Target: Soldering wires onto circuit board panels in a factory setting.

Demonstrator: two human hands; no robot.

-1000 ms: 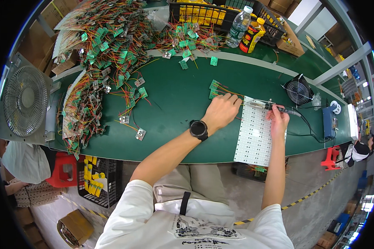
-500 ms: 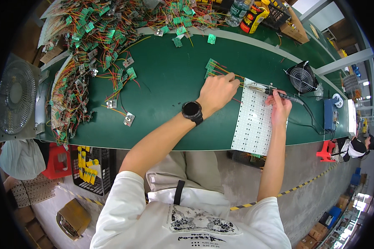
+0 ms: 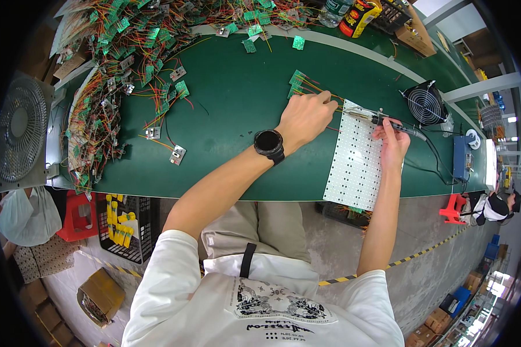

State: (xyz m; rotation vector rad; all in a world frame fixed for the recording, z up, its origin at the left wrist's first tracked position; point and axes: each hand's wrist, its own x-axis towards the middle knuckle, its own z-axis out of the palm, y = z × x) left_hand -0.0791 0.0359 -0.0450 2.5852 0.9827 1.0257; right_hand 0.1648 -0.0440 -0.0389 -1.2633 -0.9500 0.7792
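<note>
Your left hand (image 3: 305,118) has held its place over the last second at the top edge of the white perforated panel (image 3: 356,165), fingers pinching a small green wired board (image 3: 298,84) flat on the bench (image 3: 231,115). Your right hand (image 3: 391,144) keeps its closed hold on the soldering iron (image 3: 388,121), tip at the joint: soldering looks under way.

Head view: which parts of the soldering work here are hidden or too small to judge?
- The soldering iron tip's contact point: too small.
- What the left hand pinches at the green boards: covered by its own fingers.
- The white panel near end: cut off by the table edge.
- The right hand grip: partly hidden by the fingers.
</note>
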